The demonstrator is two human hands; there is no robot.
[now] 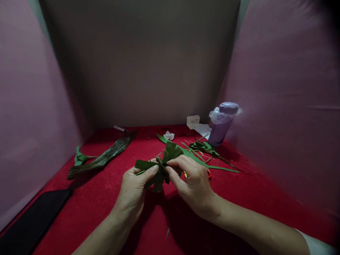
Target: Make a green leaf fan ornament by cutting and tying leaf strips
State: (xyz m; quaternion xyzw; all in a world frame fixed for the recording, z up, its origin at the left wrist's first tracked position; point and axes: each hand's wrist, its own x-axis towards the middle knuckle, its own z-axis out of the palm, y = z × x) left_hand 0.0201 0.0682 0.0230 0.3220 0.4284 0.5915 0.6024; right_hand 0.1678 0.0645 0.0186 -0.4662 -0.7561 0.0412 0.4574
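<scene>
Between my two hands is a folded green leaf piece [171, 151] with several flat blades sticking out from a darker centre. My left hand [135, 186] grips it from the left, thumb pressed on the blades near the middle. My right hand [195, 184] pinches at the centre from the right with thumb and fingertips. What exactly sits between those right fingertips is hidden. Under the right hand, a small yellow tip and a red-orange loop [209, 174] show in part.
A long dark leaf [106, 156] and a folded green leaf shape [79, 157] lie at left, with a black flat object [37, 219] nearer me. Leaf strips [204, 147], crumpled tissue [169, 135], a white card [193, 121] and a purple bin [220, 132] stand beyond. Walls enclose the red table.
</scene>
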